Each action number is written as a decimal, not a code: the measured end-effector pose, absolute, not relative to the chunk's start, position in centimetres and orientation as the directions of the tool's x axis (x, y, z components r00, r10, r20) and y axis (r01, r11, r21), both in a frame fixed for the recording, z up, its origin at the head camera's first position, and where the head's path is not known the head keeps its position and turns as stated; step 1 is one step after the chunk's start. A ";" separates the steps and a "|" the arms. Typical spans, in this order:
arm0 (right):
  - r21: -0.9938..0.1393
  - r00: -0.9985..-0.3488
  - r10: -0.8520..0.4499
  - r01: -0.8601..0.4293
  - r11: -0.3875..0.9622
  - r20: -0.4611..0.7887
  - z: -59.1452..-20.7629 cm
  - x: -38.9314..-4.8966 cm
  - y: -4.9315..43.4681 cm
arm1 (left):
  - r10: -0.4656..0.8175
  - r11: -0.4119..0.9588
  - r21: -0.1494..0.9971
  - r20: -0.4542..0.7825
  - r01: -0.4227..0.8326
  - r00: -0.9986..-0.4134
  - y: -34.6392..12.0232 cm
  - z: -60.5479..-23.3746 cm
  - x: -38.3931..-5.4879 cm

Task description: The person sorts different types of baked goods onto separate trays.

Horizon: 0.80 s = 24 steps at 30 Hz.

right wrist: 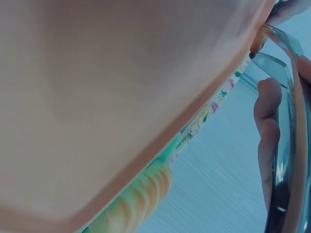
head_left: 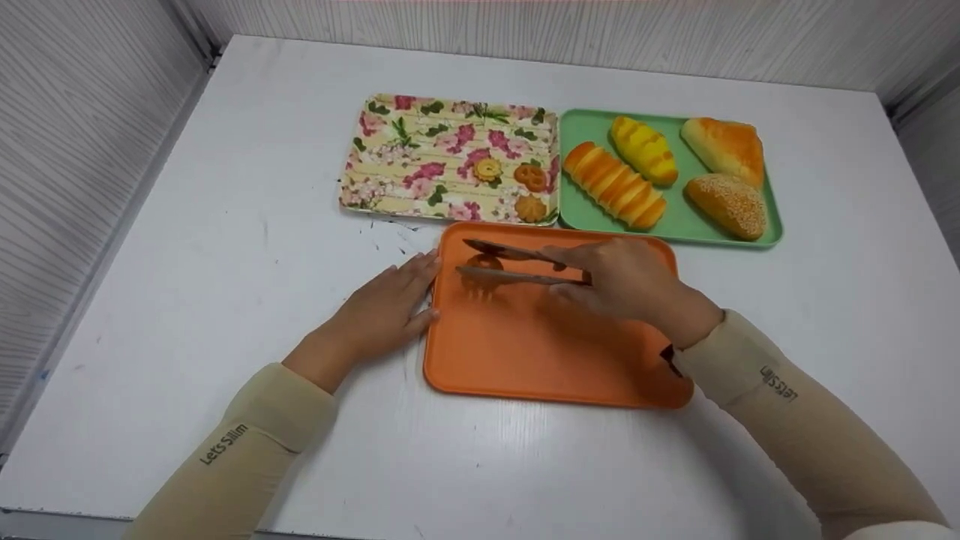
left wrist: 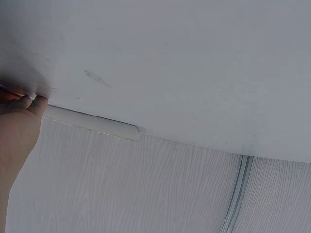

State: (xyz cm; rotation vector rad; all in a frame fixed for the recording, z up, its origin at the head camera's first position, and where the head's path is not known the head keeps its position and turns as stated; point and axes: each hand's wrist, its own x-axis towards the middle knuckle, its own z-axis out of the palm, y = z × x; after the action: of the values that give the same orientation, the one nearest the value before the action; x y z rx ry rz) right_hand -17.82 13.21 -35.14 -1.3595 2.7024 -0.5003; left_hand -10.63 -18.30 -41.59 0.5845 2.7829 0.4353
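Note:
My right hand (head_left: 626,277) grips a pair of metal tongs (head_left: 525,277) over the orange tray (head_left: 525,352). The tong tips lie on either side of a small brown cookie (head_left: 484,262) near the tray's upper left corner; whether they touch it I cannot tell. In the right wrist view, fingers wrap the tongs (right wrist: 294,126) and the cookie (right wrist: 258,41) shows between the tips. With fingers extended, my left hand (head_left: 382,311) rests on the table against the tray's left rim. The left wrist view shows part of the left hand (left wrist: 19,131) at its left edge.
Behind the orange tray stands a floral tray (head_left: 397,154) with three cookies (head_left: 532,208) at its right side. Beside it, a green tray (head_left: 675,234) holds several bread pieces (head_left: 615,187). All are on a white table (head_left: 262,187) before panelled walls (head_left: 525,30).

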 end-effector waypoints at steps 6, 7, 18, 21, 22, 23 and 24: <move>-0.289 -0.650 -0.752 -0.745 0.601 0.111 -34.9 -19.4 12.5 | 0.427 0.870 0.350 -0.185 0.346 -0.885 -18.3 -41.6 -10.6; -0.286 -0.662 -0.741 -0.736 0.613 0.114 -34.8 -19.8 12.4 | 0.428 0.869 0.351 -0.179 0.348 -0.886 -18.3 -41.6 -10.6; -0.245 -0.764 -0.643 -0.633 0.734 0.047 -35.0 -22.4 10.7 | 0.426 0.867 0.352 -0.153 0.354 -0.892 -18.3 -41.6 -10.5; -0.242 -0.773 -0.633 -0.623 0.744 0.044 -35.2 -22.9 10.3 | 0.428 0.867 0.350 -0.154 0.356 -0.891 -18.3 -41.6 -10.5; -0.239 -0.777 -0.629 -0.618 0.749 0.037 -35.3 -23.1 10.3 | 0.429 0.867 0.349 -0.155 0.356 -0.890 -18.3 -41.6 -10.5; -0.237 -0.780 -0.625 -0.613 0.754 0.029 -35.4 -23.2 10.2 | 0.431 0.865 0.349 -0.152 0.360 -0.889 -18.3 -41.6 -10.4; -0.232 -0.782 -0.623 -0.610 0.758 0.020 -35.5 -23.4 10.2 | 0.432 0.865 0.348 -0.152 0.361 -0.889 -18.4 -41.6 -10.4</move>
State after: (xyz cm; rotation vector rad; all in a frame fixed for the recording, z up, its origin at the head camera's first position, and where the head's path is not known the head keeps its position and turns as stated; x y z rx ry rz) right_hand -23.38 10.15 -35.46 -1.0145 2.8906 -0.3497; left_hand -10.43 -18.35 -41.63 0.6062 2.8137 0.4614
